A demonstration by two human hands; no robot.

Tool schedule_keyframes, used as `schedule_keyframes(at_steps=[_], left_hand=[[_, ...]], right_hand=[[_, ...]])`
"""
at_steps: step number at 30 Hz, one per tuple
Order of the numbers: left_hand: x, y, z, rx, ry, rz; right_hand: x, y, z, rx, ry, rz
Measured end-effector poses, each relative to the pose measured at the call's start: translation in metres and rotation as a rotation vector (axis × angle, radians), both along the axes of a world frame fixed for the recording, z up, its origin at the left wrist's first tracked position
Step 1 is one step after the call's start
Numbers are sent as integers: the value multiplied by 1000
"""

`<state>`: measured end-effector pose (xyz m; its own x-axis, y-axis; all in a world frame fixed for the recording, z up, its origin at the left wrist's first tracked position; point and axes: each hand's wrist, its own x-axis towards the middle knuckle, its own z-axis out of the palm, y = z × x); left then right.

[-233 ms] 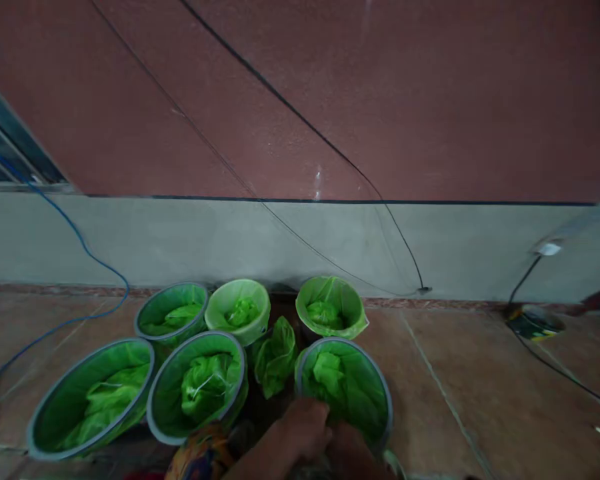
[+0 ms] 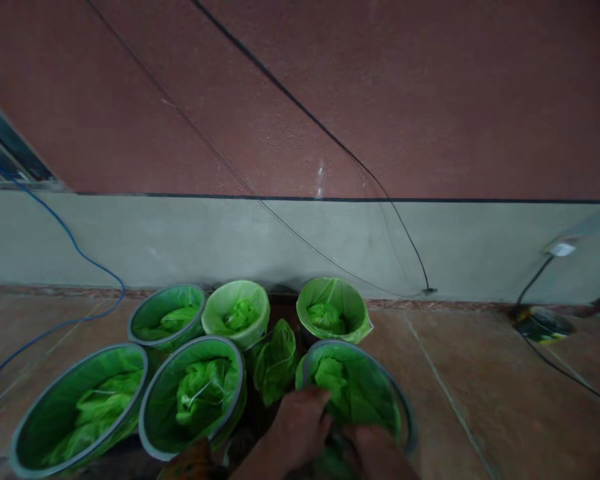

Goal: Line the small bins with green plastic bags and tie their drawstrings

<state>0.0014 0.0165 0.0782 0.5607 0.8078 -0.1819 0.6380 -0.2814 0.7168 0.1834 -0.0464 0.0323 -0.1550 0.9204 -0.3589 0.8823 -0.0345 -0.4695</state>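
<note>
Right now, both hands are close together at the near edge of a round, grey-rimmed bucket [image 2: 411, 427] lined with bright green mesh [image 2: 373, 393]. The left hand [image 2: 300, 427], fingers curled, is at its near left side, and the right hand [image 2: 377, 450] is just beside it, partly cut off by the frame; blur hides their fingertips, so whether either is clamped on the mesh or rim cannot be told. On the right, a gap shows between the mesh and the grey rim. The bucket stands on the reddish-brown tiled floor [image 2: 480, 373], in front of a pale green-lined bucket [image 2: 363, 327] near the floor's far edge. A loose bundle of green mesh [image 2: 275, 367] lies to its left, and beyond that stand four more green-lined containers [image 2: 147, 393].
</note>
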Motion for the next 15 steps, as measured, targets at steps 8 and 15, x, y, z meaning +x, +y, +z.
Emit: schedule_keyframes(at_steps=[8,15], left_hand=[[-14,35,24,-47,-343,582],[2,26,-3,-100,-2,334]], right_hand=[[16,134,70,266,-102,36],[8,211,-27,89,-302,53]])
